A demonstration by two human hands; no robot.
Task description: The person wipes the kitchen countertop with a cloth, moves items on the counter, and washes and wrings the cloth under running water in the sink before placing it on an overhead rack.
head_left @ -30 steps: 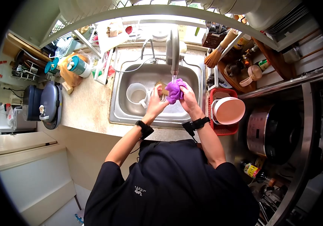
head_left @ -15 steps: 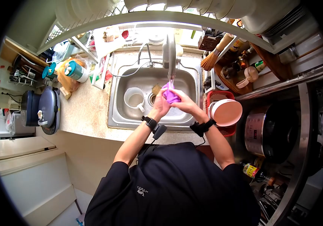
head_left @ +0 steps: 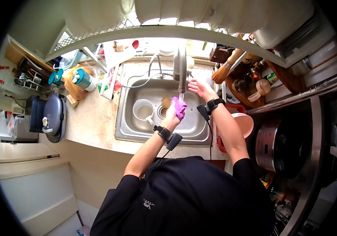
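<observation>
My left hand holds a bunched purple cloth over the steel sink, below the faucet, whose water runs onto the cloth. My right hand is raised at the right of the faucet, apart from the cloth, with its fingers spread and nothing in it. A translucent white jug stands in the left of the basin. Between the jug and the cloth, a brownish pad lies beside the drain.
Right of the sink, a pink bowl sits on a red basket, partly behind my right forearm. A brush hangs at the back right. A teal-lidded tub stands on the left counter, and a dish rack spans overhead.
My right hand has let go of the purple cloth and moved up and right, its fingers now spread. The cloth stays in my left hand under the faucet.
</observation>
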